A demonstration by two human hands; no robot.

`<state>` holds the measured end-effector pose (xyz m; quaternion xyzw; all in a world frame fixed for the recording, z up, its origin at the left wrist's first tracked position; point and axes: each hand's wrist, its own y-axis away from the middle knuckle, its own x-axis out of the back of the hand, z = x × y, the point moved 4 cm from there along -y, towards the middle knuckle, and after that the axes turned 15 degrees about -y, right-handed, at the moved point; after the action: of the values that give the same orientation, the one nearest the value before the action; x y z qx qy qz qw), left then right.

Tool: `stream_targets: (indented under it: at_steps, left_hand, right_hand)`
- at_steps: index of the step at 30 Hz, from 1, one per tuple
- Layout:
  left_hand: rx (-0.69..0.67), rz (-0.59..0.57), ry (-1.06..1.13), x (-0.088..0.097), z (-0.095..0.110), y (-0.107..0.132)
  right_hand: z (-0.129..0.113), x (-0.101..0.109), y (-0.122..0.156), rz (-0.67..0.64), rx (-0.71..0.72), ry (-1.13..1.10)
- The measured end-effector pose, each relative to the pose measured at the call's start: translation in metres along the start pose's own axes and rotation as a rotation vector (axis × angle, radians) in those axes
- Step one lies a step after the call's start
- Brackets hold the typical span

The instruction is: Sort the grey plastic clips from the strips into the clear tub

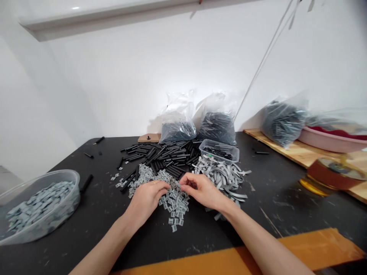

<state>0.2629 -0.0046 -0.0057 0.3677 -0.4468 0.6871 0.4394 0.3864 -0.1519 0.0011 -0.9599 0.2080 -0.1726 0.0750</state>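
1. Here's the front of the black table, with an orange strip running along its edge. There's open table between that edge and the pile, and more room out to the right.
2. The gray clips are heaped right under both hands, trailing toward the front edge.
3. Left hand is down on the heap, palm over, curled, forearm angling in from the lower left.
4. Right hand comes in from the lower right, bunched and pinching toward the left hand, just beside it. Is there a clip in that pinch? Can't tell, and the left hand's grip is just as hard to read.
5. Just behind the right hand, gray strips spill out from a clear tray.
6. Black tubes fan out behind the clips, below plastic bags.
7. Far left, a clear tub of gray pieces sits well away from the hands.
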Motion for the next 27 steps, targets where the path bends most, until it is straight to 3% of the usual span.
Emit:
stream_targets:
  at_steps: [3, 6, 10, 21, 27]
  left_hand:
    - [0.172, 0.023, 0.278, -0.001, -0.008, -0.001]
    - [0.335, 0.0, 0.689, -0.009, -0.013, -0.001]
    - [0.444, -0.047, 1.073, -0.018, -0.012, 0.001]
    - [0.546, -0.111, 1.178, -0.021, 0.004, 0.01]
    - [0.495, -0.174, 1.172, -0.02, 0.01, 0.011]
  right_hand:
    - [0.0, -0.001, 0.0, -0.005, -0.012, -0.034]
    - [0.002, -0.004, 0.001, -0.017, -0.045, -0.099]
    - [0.002, -0.008, 0.0, -0.045, -0.078, -0.22]
    - [0.0, -0.018, 0.0, 0.029, -0.064, -0.321]
    - [0.003, -0.018, 0.0, 0.008, -0.072, -0.294]
